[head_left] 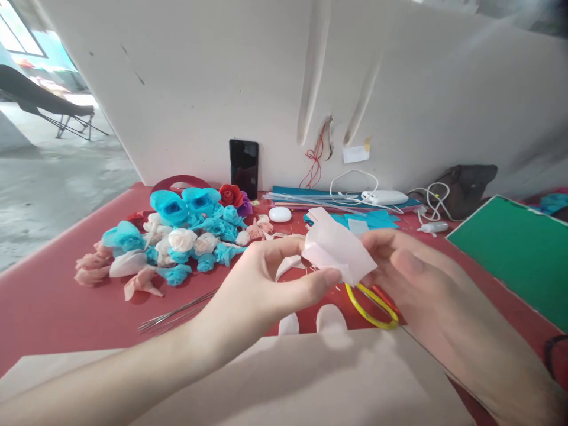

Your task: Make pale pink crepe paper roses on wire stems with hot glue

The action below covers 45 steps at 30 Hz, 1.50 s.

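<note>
Looked like handicraft workspace: showed red table strewn with artificial flowers, thin wires, yellow-handled scissors; had chair on grey floor.

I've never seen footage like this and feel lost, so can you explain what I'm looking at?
There's no machine here, just a person's two bare hands. The single picture comes from a camera worn on their head, looking forward and down. The left hand has a pale pink sheet pinched in its grip; the right hand is at the sheet's other side, though whether it holds it is unclear. On the red table lie blue, white and pink flowers, thin rods and a yellow loop handle. A dark phone stands upright farther back.
</note>
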Each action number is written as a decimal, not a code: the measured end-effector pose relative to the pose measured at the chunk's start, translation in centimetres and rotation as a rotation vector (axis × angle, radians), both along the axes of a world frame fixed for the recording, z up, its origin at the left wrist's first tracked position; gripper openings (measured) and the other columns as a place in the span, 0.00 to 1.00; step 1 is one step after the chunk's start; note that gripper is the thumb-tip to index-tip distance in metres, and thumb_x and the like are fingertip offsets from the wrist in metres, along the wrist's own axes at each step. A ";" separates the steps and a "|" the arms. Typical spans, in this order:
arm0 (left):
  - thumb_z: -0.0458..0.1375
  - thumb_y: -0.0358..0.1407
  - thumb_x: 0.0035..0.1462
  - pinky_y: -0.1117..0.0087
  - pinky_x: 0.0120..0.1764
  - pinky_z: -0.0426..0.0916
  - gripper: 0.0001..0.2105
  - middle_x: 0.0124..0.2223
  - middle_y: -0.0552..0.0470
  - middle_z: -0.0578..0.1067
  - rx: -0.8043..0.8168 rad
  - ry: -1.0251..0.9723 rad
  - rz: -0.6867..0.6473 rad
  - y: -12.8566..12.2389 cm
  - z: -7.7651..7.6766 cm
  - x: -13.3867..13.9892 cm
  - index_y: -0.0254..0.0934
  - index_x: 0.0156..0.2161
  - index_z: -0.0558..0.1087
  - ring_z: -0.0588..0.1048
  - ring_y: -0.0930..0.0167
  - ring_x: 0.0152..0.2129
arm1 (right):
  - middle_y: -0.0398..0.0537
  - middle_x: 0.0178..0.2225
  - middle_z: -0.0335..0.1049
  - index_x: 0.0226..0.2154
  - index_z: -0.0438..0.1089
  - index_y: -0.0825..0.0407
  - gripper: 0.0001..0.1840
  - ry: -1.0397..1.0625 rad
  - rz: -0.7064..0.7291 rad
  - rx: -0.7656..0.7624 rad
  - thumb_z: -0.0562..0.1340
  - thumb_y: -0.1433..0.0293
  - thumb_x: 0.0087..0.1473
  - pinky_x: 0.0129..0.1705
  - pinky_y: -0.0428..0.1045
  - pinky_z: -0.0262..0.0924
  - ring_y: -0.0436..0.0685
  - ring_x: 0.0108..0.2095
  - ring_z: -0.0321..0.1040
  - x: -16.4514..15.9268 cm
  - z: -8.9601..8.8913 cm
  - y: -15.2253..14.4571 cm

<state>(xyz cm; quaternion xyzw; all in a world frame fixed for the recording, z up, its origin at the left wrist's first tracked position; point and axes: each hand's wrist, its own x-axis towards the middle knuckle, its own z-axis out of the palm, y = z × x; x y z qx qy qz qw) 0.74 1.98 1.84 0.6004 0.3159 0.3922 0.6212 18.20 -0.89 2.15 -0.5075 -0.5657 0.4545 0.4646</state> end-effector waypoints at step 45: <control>0.57 0.40 0.52 0.73 0.30 0.65 0.09 0.31 0.53 0.77 0.262 0.321 0.252 1.2 -0.2 -0.5 0.37 0.33 0.74 0.73 0.68 0.29 | 0.39 0.28 0.68 0.24 0.74 0.42 0.02 -0.226 -0.314 0.417 0.66 0.66 0.46 0.26 0.44 0.59 0.48 0.27 0.65 1.0 0.4 -0.4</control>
